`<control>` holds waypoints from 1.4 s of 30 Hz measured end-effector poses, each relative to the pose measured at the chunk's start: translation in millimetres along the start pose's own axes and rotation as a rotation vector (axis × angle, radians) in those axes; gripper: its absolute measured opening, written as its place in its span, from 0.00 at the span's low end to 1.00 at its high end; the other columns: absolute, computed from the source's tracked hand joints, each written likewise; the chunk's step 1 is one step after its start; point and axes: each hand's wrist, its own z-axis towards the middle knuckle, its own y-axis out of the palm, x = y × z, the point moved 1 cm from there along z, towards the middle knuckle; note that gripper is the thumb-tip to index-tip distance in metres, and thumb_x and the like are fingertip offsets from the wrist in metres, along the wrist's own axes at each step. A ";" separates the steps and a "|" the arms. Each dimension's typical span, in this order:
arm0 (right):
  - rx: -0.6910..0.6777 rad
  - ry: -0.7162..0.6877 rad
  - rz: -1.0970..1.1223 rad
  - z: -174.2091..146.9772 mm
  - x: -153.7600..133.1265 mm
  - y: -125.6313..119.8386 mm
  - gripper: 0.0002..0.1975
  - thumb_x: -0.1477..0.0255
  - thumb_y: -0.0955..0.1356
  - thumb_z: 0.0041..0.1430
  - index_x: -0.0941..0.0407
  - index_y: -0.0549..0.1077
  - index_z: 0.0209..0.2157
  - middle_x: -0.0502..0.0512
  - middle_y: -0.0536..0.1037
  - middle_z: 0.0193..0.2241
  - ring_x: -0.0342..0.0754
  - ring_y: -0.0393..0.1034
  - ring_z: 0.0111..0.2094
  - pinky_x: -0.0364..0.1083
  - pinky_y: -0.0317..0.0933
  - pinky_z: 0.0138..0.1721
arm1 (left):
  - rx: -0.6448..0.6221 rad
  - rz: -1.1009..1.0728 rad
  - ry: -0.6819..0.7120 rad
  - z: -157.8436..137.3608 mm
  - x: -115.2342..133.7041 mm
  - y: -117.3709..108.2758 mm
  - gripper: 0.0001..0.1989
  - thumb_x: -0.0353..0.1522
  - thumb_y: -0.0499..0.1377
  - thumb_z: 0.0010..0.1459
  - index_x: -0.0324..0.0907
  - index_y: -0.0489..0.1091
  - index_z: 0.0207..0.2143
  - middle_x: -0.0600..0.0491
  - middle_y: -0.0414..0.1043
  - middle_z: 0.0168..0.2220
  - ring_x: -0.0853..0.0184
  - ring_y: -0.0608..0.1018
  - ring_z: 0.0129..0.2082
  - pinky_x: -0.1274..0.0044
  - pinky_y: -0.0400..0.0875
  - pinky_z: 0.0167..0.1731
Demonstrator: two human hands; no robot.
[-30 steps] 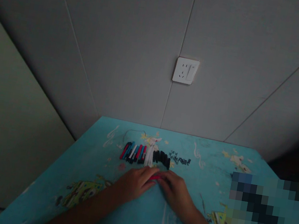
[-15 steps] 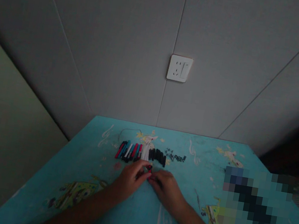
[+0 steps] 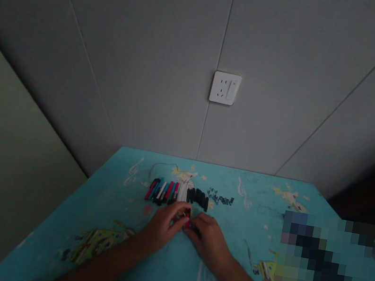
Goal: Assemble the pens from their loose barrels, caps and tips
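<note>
My left hand (image 3: pixel 167 222) pinches a short red-and-black pen (image 3: pixel 188 221), held nearly upright between thumb and fingers just above the table. From the other side my right hand (image 3: pixel 208 236) closes its thumb and forefinger at the pen's lower end. Fingers hide much of the pen. Behind my hands lies a row of red, blue and white pen barrels (image 3: pixel 161 191) with dark ends. Beside them are thin white sticks (image 3: pixel 183 190), then several short black tubes (image 3: pixel 198 197) like caps, and a scatter of tiny black pieces (image 3: pixel 221 198).
A light-blue table (image 3: pixel 106 280) with printed cartoon figures bears everything and meets a grey panel wall (image 3: pixel 161 83). On the wall is a white socket with a switch (image 3: pixel 225 88). A blurred-out dark object (image 3: pixel 320 258) lies at the right.
The pen now stands more upright and shows more of its red part between my hands. My right fingers have shifted slightly at its lower end. The view has tilted a little.
</note>
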 end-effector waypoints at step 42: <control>0.005 -0.023 0.081 -3.3 1.4 -8.0 0.05 0.72 0.65 0.63 0.55 0.73 0.35 0.54 0.74 0.33 0.47 0.69 0.35 0.45 0.63 0.40 | 0.339 -0.027 -0.272 34.3 -49.0 -93.4 0.23 0.41 0.61 0.55 0.42 0.69 0.51 0.52 0.76 0.33 0.65 0.78 0.31 0.76 0.71 0.31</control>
